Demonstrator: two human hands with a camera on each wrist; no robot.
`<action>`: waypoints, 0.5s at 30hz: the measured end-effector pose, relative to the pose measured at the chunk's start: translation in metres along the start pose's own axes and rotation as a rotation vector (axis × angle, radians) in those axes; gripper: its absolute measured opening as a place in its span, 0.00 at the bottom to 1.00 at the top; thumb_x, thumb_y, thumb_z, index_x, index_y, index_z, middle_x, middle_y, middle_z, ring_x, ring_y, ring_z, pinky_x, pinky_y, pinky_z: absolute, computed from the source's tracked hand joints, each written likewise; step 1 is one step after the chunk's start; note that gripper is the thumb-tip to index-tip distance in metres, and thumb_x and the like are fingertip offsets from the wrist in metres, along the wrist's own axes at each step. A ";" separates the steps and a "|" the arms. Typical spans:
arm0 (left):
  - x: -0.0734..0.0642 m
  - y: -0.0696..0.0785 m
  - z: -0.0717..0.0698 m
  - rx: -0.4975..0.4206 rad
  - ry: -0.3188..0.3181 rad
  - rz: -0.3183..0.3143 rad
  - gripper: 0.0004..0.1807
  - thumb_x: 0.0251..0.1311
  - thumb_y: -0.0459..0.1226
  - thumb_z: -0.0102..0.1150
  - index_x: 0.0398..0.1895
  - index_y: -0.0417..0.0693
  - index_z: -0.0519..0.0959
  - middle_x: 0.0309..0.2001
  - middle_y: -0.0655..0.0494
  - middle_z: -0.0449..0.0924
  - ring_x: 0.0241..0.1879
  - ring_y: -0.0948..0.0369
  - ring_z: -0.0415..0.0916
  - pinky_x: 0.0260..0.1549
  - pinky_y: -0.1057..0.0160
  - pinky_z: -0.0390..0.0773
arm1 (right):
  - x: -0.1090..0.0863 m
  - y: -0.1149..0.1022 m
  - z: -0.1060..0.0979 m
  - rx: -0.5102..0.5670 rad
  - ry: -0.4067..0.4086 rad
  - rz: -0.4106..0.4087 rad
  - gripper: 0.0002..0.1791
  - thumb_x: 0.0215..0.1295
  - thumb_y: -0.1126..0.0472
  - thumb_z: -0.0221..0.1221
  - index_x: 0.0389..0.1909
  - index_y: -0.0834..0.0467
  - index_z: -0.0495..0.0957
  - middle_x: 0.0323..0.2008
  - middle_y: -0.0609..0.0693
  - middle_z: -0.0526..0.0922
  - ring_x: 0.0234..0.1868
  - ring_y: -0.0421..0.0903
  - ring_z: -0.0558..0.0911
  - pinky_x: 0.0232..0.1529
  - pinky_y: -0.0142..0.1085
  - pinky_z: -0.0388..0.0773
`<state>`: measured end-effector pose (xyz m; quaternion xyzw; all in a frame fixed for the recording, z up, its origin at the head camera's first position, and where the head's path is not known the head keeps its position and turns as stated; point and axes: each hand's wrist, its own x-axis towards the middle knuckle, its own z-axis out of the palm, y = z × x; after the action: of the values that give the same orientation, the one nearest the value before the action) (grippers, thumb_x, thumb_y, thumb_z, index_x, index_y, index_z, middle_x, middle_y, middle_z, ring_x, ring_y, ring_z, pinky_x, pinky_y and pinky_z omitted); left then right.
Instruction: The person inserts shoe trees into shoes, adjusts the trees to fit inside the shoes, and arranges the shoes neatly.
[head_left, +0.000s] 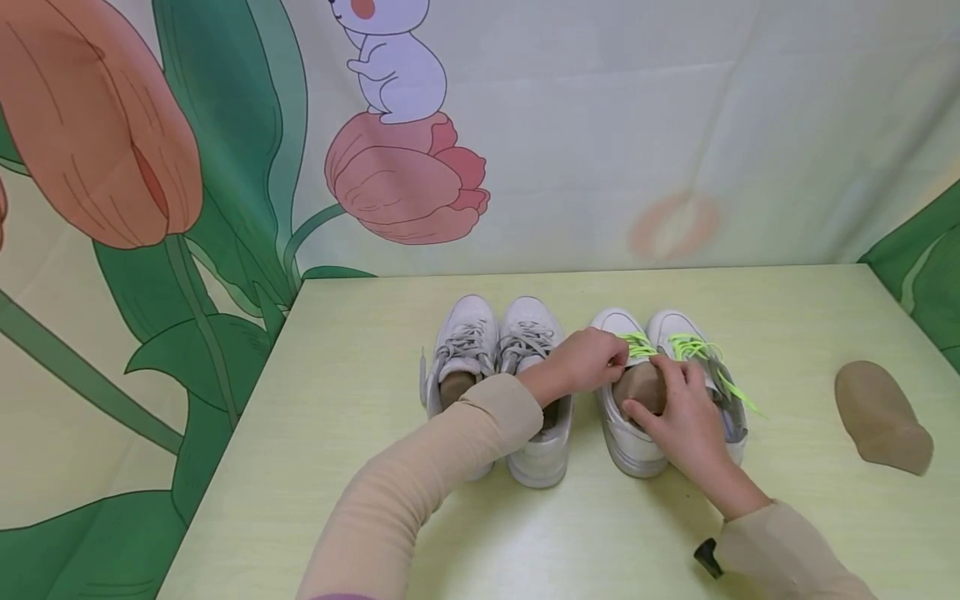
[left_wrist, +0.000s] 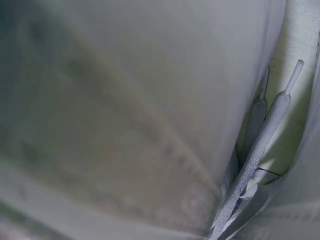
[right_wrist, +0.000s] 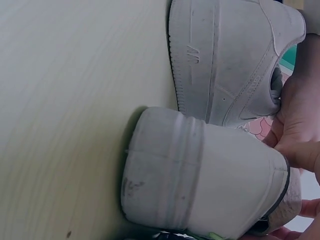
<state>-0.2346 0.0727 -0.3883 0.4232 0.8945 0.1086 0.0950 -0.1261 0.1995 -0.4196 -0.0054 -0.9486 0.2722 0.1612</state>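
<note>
The right hand [head_left: 686, 421] is pinching a brown insole [head_left: 641, 388], likely light, pliable and best gripped edgewise, which is sitting at that hand's ten o'clock inside a white shoe [head_left: 634, 450], while the left hand [head_left: 581, 360], hold undeterminable, is resting curled beside green laces [head_left: 638, 342].

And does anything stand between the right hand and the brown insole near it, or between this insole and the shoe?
Nothing visible does: the right hand touches the brown insole, which already sits partly in the opening of the left green-laced shoe. The insole's front end is hidden, so I cannot judge further inside.
</note>
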 end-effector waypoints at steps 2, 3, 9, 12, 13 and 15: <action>0.000 0.000 0.000 -0.001 -0.001 -0.001 0.04 0.58 0.37 0.50 0.30 0.51 0.75 0.27 0.63 0.74 0.27 0.66 0.68 0.27 0.73 0.66 | 0.000 0.000 0.002 -0.003 0.005 -0.014 0.33 0.48 0.54 0.64 0.54 0.61 0.63 0.44 0.63 0.63 0.36 0.59 0.72 0.29 0.49 0.70; 0.000 0.000 0.000 -0.003 -0.002 -0.002 0.04 0.58 0.37 0.50 0.30 0.51 0.75 0.27 0.63 0.74 0.27 0.66 0.68 0.27 0.73 0.66 | 0.000 0.001 0.002 -0.006 0.008 -0.028 0.33 0.48 0.54 0.63 0.54 0.61 0.63 0.45 0.63 0.64 0.36 0.59 0.72 0.29 0.49 0.71; 0.000 0.001 0.000 -0.010 -0.009 -0.014 0.04 0.58 0.37 0.50 0.30 0.51 0.75 0.27 0.62 0.74 0.27 0.66 0.68 0.27 0.73 0.66 | 0.000 0.003 0.007 -0.045 0.043 -0.151 0.30 0.50 0.58 0.60 0.54 0.63 0.64 0.48 0.65 0.65 0.38 0.61 0.74 0.32 0.53 0.73; -0.001 0.001 -0.001 -0.012 -0.009 -0.016 0.04 0.58 0.37 0.50 0.30 0.51 0.75 0.27 0.63 0.74 0.27 0.66 0.68 0.27 0.74 0.66 | 0.000 0.004 0.008 -0.066 0.050 -0.191 0.29 0.50 0.59 0.59 0.53 0.63 0.64 0.48 0.66 0.65 0.39 0.61 0.74 0.32 0.53 0.73; 0.000 0.001 -0.001 -0.013 -0.008 -0.015 0.04 0.58 0.37 0.50 0.29 0.51 0.75 0.27 0.63 0.74 0.27 0.66 0.68 0.27 0.74 0.66 | 0.001 0.004 0.008 -0.071 0.052 -0.204 0.29 0.50 0.59 0.60 0.53 0.63 0.63 0.47 0.66 0.65 0.38 0.61 0.74 0.32 0.53 0.73; 0.000 0.000 -0.001 -0.012 -0.003 -0.011 0.04 0.58 0.37 0.50 0.29 0.51 0.75 0.26 0.63 0.73 0.26 0.66 0.68 0.27 0.74 0.65 | 0.001 0.004 0.007 -0.081 0.056 -0.230 0.29 0.49 0.60 0.60 0.53 0.64 0.63 0.46 0.66 0.65 0.38 0.60 0.74 0.31 0.52 0.73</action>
<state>-0.2344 0.0726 -0.3876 0.4176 0.8961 0.1126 0.0996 -0.1296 0.1992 -0.4270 0.0891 -0.9483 0.2131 0.2175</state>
